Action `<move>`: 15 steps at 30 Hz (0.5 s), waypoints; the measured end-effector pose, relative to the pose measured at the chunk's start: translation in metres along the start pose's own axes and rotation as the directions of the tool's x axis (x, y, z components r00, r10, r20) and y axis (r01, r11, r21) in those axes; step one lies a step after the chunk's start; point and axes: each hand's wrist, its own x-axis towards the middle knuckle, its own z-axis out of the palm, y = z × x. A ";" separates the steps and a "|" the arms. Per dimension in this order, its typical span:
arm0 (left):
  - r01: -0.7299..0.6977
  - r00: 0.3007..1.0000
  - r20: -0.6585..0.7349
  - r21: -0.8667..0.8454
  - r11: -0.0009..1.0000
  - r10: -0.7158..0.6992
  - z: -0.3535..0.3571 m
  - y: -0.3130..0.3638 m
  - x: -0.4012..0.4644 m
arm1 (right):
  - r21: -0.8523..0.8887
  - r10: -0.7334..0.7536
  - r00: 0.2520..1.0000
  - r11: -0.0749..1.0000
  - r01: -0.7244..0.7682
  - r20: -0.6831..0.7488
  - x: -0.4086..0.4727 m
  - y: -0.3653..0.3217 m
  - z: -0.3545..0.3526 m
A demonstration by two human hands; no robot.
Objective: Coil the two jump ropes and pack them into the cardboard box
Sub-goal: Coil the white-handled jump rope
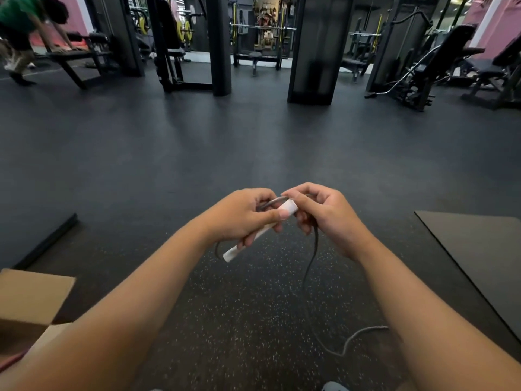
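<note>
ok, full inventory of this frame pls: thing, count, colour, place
handle: 1, white, held in both hands, centre
rope: 1, grey, hangs from the hands, trails on the floor at lower right
box: 1, brown cardboard, open, lower left edge
mat: 1, dark, flat on the floor at right
shoe: 1, grey tip, bottom edge
floor: black rubber, speckled near the camera
gym machines: several, black, far side
weight plates: a few, yellow, far left of centre
bystander: 1, green top, leaning on a bench, top left
left hand: grips the handle
right hand: fingers pinch the rope at the handle's top
</note>
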 end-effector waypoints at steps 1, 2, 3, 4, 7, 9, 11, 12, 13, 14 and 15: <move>-0.004 1.000 0.009 0.002 1.000 0.004 0.003 -0.001 -0.001 | -0.001 -0.001 1.000 1.000 0.001 0.012 -0.001 0.001 0.000; -0.005 1.000 0.019 0.000 1.000 0.005 0.004 -0.002 -0.002 | -0.009 0.000 1.000 1.000 0.001 0.023 -0.002 0.001 0.001; -0.003 1.000 0.025 -0.003 1.000 0.003 0.005 -0.003 -0.003 | -0.019 0.001 1.000 1.000 0.000 0.032 -0.003 0.001 0.001; -0.004 1.000 0.028 -0.002 1.000 0.004 0.005 -0.004 -0.004 | -0.024 0.000 0.999 1.000 0.001 0.036 -0.004 0.001 0.001; -0.054 0.998 -0.009 0.067 0.996 0.055 0.010 -0.005 -0.003 | 0.004 -0.003 1.000 1.000 0.003 0.011 -0.005 -0.003 -0.001; -0.091 0.992 -0.096 -0.045 0.995 0.087 0.016 -0.007 0.000 | 0.012 0.016 0.999 1.000 -0.016 -0.037 -0.004 -0.004 -0.008; -0.133 0.963 -0.264 -0.317 0.939 0.047 0.018 -0.007 0.003 | -0.018 0.072 0.994 0.997 -0.074 -0.086 -0.003 -0.001 -0.018; -0.161 0.937 -0.348 -0.437 0.885 -0.001 0.018 -0.006 0.003 | -0.042 0.102 0.990 0.993 -0.107 -0.093 -0.003 0.002 -0.023; -0.192 0.910 -0.412 -0.533 0.824 -0.054 0.019 -0.006 0.004 | -0.062 0.128 0.989 0.989 -0.133 -0.079 -0.005 0.003 -0.025; -0.226 0.885 -0.454 -0.610 0.759 -0.101 0.021 -0.005 0.005 | -0.076 0.144 0.989 0.986 -0.147 -0.045 -0.006 0.004 -0.024; -0.259 0.865 -0.481 -0.672 0.694 -0.143 0.022 -0.003 0.005 | -0.077 0.149 0.989 0.986 -0.148 0.008 -0.007 0.003 -0.020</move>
